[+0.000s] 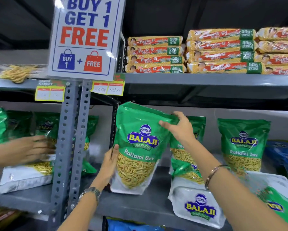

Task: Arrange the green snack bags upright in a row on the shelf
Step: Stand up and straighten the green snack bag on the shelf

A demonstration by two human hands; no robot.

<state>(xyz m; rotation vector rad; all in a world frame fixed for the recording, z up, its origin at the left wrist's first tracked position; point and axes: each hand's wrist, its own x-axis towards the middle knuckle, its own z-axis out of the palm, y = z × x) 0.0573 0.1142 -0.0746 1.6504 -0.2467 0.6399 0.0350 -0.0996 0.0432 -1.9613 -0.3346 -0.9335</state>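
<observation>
A green Balaji Ratlami Sev bag (138, 147) stands upright at the left end of the grey shelf (136, 209). My left hand (109, 162) grips its lower left edge. My right hand (180, 127) pinches its top right corner. Behind my right arm stands a second green bag (186, 154), partly hidden. A third green bag (243, 145) stands upright further right. One bag (198, 204) lies flat on the shelf front, and another flat bag (278, 194) lies to its right.
A perforated grey upright post (71, 147) divides the bays. In the left bay, another person's blurred hand (31, 147) touches more green bags (45, 130). Parle-G biscuit packs (206, 52) fill the shelf above. A "Buy 1 Get 1 Free" sign (85, 37) hangs above the post. Blue packets (283, 155) sit far right.
</observation>
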